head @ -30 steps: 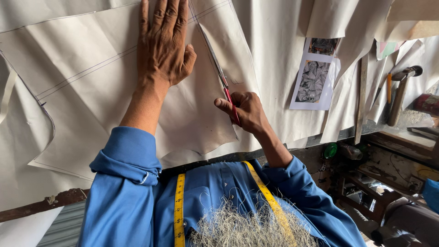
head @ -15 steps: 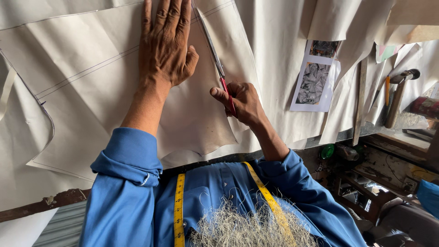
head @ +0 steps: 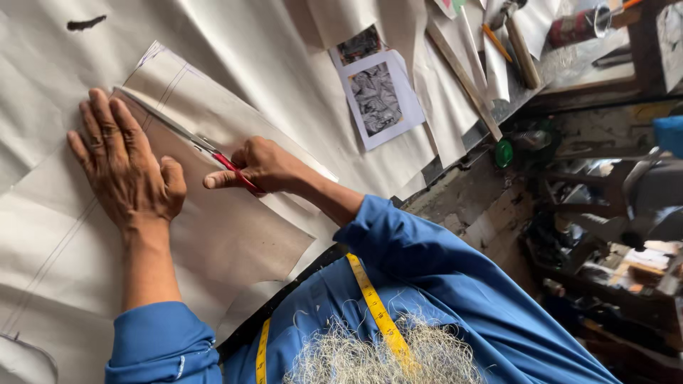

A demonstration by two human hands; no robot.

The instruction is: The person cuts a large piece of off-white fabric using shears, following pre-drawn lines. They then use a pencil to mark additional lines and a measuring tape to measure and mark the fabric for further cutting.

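We've got the scissors (head: 192, 142) biting into a sheet of pale paper (head: 235, 235) along a pencilled line. Best to keep the blades on that line and the sheet flat so it doesn't buckle. Right hand (head: 263, 165) is closed around the red handles; left hand (head: 124, 167) lies open, palm down on the paper, just beside the blades. A printed photo (head: 377, 99) sits further off on the counter (head: 498, 107).
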